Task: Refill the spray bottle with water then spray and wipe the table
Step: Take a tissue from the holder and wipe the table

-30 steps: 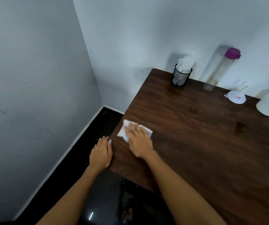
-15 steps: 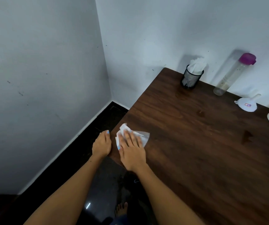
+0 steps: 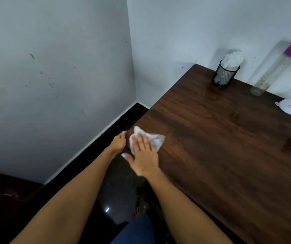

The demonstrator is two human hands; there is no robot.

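My right hand (image 3: 144,155) lies flat on a crumpled white tissue (image 3: 156,139), pressing it onto the near left corner of the dark wooden table (image 3: 220,147). My left hand (image 3: 119,142) rests against the table's left edge just beside the tissue, fingers curled, holding nothing I can see. A wet patch (image 3: 289,146) darkens the wood at the right. The spray bottle is out of view.
At the table's far edge by the wall stand a black mesh cup with white tissues (image 3: 226,73), a tall clear bottle with a purple cap (image 3: 278,69) and a white funnel (image 3: 289,107). Grey walls meet at a corner on the left over black floor (image 3: 116,191).
My right hand has slid the tissue back toward the table's near left corner. The view has swung left, so the white container at the right has left the frame.
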